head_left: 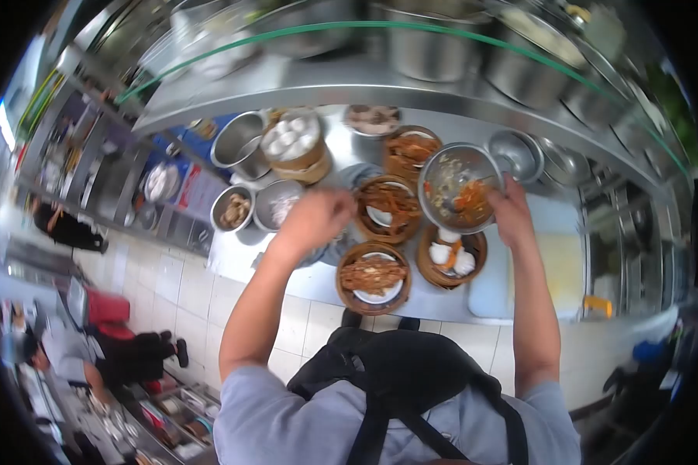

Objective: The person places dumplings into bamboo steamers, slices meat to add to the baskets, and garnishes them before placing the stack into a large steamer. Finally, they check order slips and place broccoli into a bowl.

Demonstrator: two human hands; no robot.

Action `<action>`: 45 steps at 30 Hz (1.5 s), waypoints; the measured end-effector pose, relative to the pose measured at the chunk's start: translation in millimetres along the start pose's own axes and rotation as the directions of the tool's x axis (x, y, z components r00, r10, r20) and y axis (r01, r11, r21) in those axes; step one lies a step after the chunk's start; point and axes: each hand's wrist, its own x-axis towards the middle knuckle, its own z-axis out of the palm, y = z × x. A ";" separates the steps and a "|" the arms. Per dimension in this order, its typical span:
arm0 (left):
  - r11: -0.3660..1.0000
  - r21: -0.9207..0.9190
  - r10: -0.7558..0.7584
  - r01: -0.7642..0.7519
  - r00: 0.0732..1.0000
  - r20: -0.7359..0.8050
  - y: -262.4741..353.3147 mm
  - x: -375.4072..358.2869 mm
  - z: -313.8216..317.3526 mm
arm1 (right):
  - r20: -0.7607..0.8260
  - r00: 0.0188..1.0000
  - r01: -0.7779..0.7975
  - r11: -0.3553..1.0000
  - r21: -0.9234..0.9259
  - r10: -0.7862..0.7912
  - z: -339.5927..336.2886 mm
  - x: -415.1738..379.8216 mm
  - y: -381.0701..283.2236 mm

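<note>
My right hand grips the right rim of a steel bowl, which holds chopped orange and pale bits. Under the bowl's lower edge, a bamboo steamer holds white pieces with orange topping. My left hand, fingers drawn together and blurred, hovers left of a steamer with brown strips around a white dish; whether it holds anything is too small to tell. Nearer me, another steamer has brown pieces on a white plate. A further steamer of brown pieces sits behind.
Left on the counter are steel bowls and a basket of white round items. A white cutting board lies right. A steel shelf edge crosses above. Two people are at the far left, one in a grey shirt.
</note>
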 end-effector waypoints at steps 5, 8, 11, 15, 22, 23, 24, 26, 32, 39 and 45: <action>0.920 0.273 -0.331 0.280 0.930 0.160 -101.8 -116.2 29.5 | 0.311 0.950 0.015 1.000 -0.021 -0.008 166.5 9.4 -51.8; 0.877 0.452 -0.158 0.166 0.986 -0.055 -147.2 -139.5 64.4 | 0.372 0.923 -0.139 0.987 0.081 0.099 279.7 15.7 -80.9; 0.963 0.250 -0.066 0.105 0.985 -0.158 -182.6 -152.3 81.5 | 0.378 0.924 -0.074 0.996 0.045 0.052 369.8 31.6 -74.0; 0.989 0.149 0.022 0.002 0.987 -0.158 -198.1 -166.8 83.7 | 0.535 0.839 -0.016 0.987 -0.159 0.099 442.8 18.3 -56.5; 0.989 -0.042 0.136 -0.145 0.975 -0.174 -206.3 -183.0 66.6 | 0.528 0.822 -0.192 0.977 -0.094 0.213 495.9 4.0 -37.8; 0.985 -0.051 0.155 -0.165 0.975 -0.159 -210.1 -183.8 67.1 | 0.479 0.842 -0.229 0.968 -0.102 0.250 504.4 -1.1 -33.0; 0.983 -0.067 0.158 -0.170 0.975 -0.159 -215.9 -183.6 67.6 | 0.415 0.862 -0.271 0.956 -0.109 0.292 509.9 -5.1 -26.9; 0.978 -0.088 0.175 -0.190 0.972 -0.158 -220.9 -180.3 74.6 | 0.432 0.854 -0.300 0.953 -0.046 0.290 515.3 1.5 5.6; 0.967 -0.182 0.148 -0.177 0.975 -0.163 -193.4 -168.1 47.3 | 0.408 0.881 0.336 0.923 -0.186 -0.239 390.9 -108.2 -13.2; 0.611 -0.741 -0.084 0.280 0.953 0.292 -137.4 -124.9 87.8 | -0.344 0.906 -0.293 0.953 -0.084 0.248 184.4 -231.1 67.4; 0.902 -0.421 -0.032 0.097 0.987 0.159 -107.7 -96.4 130.5 | -0.238 0.898 -0.330 0.924 0.191 0.370 182.1 -211.9 84.6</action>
